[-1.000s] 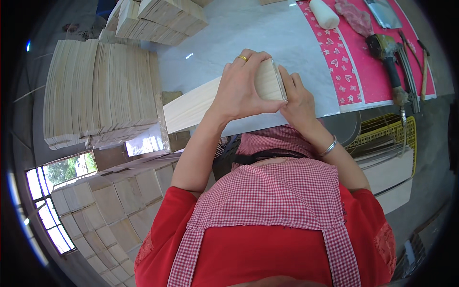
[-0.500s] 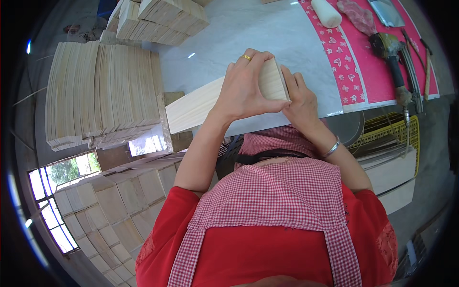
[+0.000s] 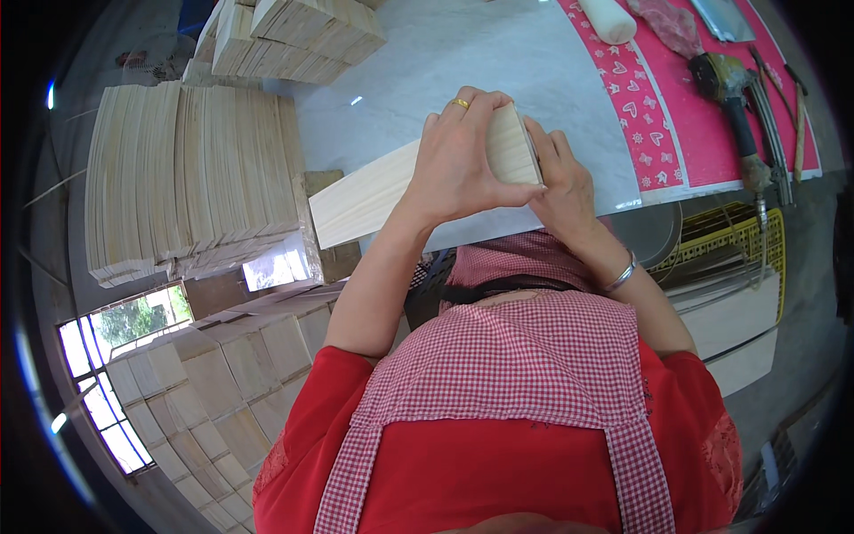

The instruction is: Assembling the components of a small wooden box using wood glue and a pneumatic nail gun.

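Note:
A pale wooden board [image 3: 365, 198] lies slantwise near the front edge of the table, its left end lower than its right. My left hand [image 3: 455, 165], with a gold ring, spans the board near its right end, fingers over the far edge and thumb along the near side. At that right end my right hand [image 3: 566, 189] curls its fingers against the end face, a silver bangle on the wrist. Whether a small piece is pinched behind those fingers is hidden. Both hands are closed on the board.
Thin boards stand in a tall stack [image 3: 191, 169] at the left, with more bundles [image 3: 311, 36] behind. A nail gun [image 3: 725, 98] with a hose rests on the pink cloth [image 3: 694, 133] at right. Below are a yellow crate [image 3: 769, 258] and piled wooden blocks [image 3: 222, 374].
Hardly anything differs. My hands stay on the board's right end, with the right fingers shifted very slightly, and the whole view has moved a little.

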### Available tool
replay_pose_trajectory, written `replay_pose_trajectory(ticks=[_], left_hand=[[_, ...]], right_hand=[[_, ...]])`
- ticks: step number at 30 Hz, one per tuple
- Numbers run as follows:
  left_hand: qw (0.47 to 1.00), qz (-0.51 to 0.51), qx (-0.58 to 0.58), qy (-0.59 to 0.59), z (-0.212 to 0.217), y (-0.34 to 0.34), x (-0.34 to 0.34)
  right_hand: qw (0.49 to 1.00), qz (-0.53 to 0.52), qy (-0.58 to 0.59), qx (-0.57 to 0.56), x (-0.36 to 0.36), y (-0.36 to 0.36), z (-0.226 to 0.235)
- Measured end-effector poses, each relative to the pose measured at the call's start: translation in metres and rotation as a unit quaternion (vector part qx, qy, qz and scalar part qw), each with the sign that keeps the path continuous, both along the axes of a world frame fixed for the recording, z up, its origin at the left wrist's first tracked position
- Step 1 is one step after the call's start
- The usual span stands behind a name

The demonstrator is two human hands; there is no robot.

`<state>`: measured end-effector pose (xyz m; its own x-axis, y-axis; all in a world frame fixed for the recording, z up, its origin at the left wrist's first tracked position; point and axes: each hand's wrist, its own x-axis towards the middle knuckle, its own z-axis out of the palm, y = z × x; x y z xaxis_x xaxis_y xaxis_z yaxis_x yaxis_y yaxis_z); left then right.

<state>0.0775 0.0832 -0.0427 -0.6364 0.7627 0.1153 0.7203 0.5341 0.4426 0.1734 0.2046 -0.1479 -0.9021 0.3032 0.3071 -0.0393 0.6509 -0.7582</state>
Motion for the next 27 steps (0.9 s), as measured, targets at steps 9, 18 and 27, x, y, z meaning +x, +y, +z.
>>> replay_pose_trajectory(ticks=[9, 18, 27], left_hand=[[1.000, -0.004, 0.005, 0.008, -0.003, 0.001, -0.001], [1.000, 0.001, 0.009, 0.013, -0.003, 0.006, 0.001], [1.000, 0.010, 0.004, 0.002, -0.004, 0.007, 0.002]], right_hand=[[0.978, 0.003, 0.164, -0.126, 0.043, -0.001, 0.020], [0.970, 0.033, 0.169, -0.174, 0.049, -0.003, 0.024], [0.961, 0.075, 0.152, -0.221, 0.049, 0.007, 0.028]])
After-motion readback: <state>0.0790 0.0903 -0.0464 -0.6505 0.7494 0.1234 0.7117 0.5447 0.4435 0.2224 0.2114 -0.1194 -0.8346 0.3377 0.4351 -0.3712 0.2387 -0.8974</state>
